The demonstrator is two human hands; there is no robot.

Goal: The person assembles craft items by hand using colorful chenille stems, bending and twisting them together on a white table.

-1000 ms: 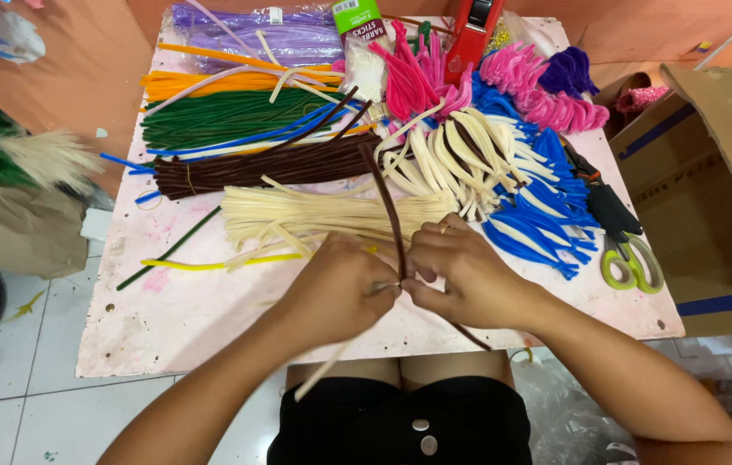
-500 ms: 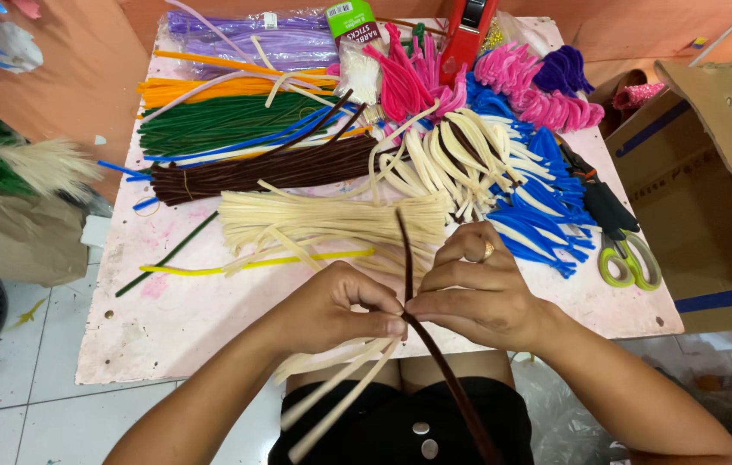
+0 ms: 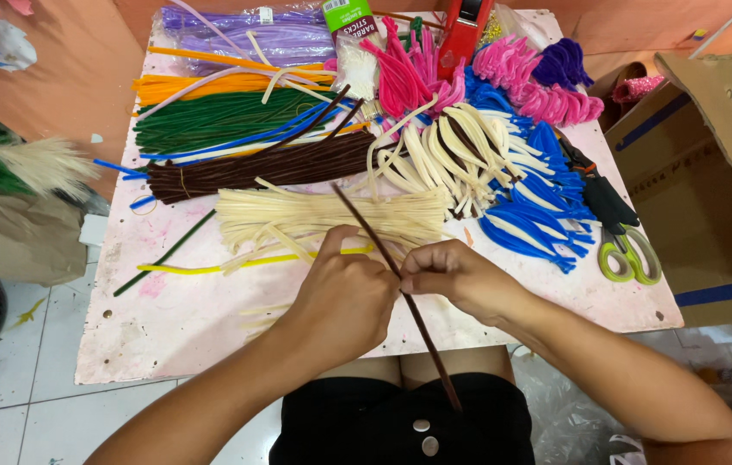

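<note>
Both hands pinch one brown stem [image 3: 374,241] just below the cream bundle [image 3: 331,215]. Left hand [image 3: 340,297] and right hand [image 3: 456,275] touch. Scissors [image 3: 633,254] lie well right of the bundle.

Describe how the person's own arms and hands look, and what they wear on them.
Both forearms are bare all the way into view, with no sleeves showing. The left hand and right hand wear no gloves. No rings, watch or bracelet can be seen on either hand or wrist, and the fingernails look short and unpainted. Below the arms the person wears a black garment with two round buttons.
</note>
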